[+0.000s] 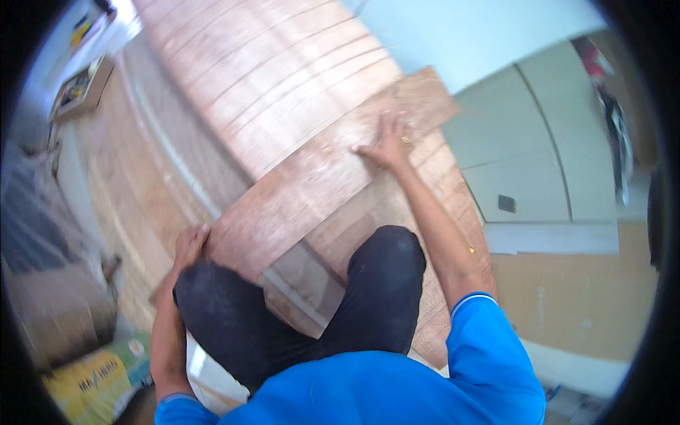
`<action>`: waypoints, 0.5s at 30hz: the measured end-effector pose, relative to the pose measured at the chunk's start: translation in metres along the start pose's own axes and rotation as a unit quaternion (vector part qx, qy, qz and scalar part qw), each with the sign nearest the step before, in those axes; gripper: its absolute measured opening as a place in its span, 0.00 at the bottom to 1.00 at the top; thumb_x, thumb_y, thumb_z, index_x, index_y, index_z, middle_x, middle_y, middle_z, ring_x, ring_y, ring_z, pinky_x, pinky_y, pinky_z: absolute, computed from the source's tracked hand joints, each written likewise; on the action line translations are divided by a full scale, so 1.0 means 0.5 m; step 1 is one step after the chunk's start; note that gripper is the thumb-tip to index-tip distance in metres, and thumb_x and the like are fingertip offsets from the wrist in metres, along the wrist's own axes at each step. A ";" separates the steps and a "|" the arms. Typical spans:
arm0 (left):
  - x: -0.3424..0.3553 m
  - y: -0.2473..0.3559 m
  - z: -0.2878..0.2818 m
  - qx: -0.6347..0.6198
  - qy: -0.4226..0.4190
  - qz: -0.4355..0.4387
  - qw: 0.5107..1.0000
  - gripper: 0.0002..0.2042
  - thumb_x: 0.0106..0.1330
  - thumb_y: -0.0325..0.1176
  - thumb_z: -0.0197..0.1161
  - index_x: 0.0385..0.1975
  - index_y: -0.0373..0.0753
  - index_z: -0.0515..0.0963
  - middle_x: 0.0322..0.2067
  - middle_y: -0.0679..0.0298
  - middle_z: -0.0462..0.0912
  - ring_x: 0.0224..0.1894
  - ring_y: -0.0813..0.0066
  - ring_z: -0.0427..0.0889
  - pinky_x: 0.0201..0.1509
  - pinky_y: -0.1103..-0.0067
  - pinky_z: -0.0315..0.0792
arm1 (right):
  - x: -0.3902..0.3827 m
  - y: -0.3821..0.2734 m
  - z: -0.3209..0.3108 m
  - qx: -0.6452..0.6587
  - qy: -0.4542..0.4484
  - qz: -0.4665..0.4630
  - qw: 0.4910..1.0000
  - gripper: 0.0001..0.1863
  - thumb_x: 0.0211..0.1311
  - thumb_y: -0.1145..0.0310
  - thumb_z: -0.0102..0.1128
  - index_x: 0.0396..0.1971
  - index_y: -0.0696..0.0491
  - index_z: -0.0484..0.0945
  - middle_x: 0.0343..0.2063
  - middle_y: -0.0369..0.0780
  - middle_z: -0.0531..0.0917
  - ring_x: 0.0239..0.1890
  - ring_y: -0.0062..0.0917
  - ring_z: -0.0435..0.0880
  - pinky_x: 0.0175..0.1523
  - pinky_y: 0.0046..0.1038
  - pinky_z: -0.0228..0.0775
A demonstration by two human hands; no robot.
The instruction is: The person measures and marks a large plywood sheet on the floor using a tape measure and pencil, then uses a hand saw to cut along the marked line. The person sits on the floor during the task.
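Note:
A reddish-brown wooden board [283,205] lies slantwise in front of my knees, its far right end raised toward a pale wall. My left hand [191,245] grips the board's near left end, fingers at the edge beside my left knee. Toward the other end, my right hand [388,144] rests flat on the board's face with thumb and fingers spread. Beneath the board runs a large plywood sheet [276,64] crossed by several dark curved lines. Some blur softens the picture.
Large pale green panels [506,142] stand at the right. A small open box [85,86] with things in it sits at the far left. Plastic-covered goods [42,212] and a yellow-green package [99,382] are on my left. A brown sheet [574,304] is at the right.

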State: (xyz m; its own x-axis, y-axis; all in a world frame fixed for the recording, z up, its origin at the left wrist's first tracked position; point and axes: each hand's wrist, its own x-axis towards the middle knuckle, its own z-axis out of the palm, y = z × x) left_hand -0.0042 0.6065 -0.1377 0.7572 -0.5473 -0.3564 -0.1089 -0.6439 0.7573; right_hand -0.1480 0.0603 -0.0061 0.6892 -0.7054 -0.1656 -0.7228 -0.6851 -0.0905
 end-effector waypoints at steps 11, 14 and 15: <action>0.074 0.168 -0.210 -0.009 0.039 0.217 0.975 0.24 0.79 0.46 0.55 0.24 0.32 0.72 0.20 0.64 0.66 0.26 0.72 0.64 0.31 0.70 0.61 | -0.228 0.143 -0.081 0.894 -0.021 0.016 0.448 0.58 0.60 0.33 0.69 0.76 0.57 0.52 0.69 0.54 0.68 0.72 0.46 0.67 0.72 0.52 0.64; 0.076 0.374 -0.259 0.089 0.083 0.292 0.949 0.24 0.81 0.50 0.52 0.32 0.32 0.75 0.24 0.59 0.71 0.29 0.69 0.68 0.34 0.69 0.63 | -0.301 0.130 -0.139 0.840 -0.001 0.024 0.543 0.58 0.60 0.26 0.61 0.77 0.55 0.54 0.68 0.53 0.70 0.68 0.45 0.73 0.67 0.48 0.71; 0.077 0.441 -0.277 0.126 0.107 0.320 0.933 0.24 0.81 0.51 0.52 0.34 0.32 0.76 0.26 0.57 0.73 0.31 0.66 0.71 0.36 0.68 0.65 | -0.322 0.157 -0.153 0.813 -0.028 0.084 0.575 0.58 0.60 0.24 0.59 0.77 0.53 0.54 0.68 0.53 0.70 0.67 0.46 0.75 0.66 0.46 0.73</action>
State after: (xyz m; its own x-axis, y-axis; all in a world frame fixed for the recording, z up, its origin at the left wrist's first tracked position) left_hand 0.0900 0.5172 0.0913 0.5940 -0.7606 0.2621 -0.7102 -0.3427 0.6149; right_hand -0.3120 0.1062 0.0886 0.6326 -0.6987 -0.3340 0.0993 0.5009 -0.8598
